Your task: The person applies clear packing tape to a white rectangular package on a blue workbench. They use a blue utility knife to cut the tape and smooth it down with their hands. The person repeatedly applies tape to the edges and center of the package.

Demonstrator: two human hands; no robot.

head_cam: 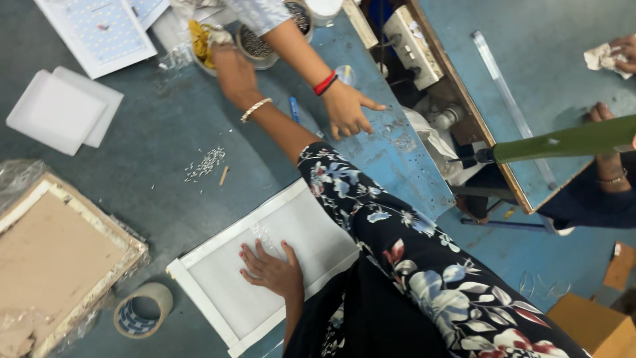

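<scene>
While L hand (268,270) lies flat, open, pinning white panel (218,282), R hand (230,66) reaches far bowl (199,65); its grip can't be told. Keep panel steady.

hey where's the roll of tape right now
The roll of tape lies flat on the blue-grey table at the lower left of the head view, between the plastic-wrapped framed board and the corner of the white panel under the left hand.

Blue table (159,132) (scuffed) bears white panel (265,265), tape roll (142,309).
</scene>
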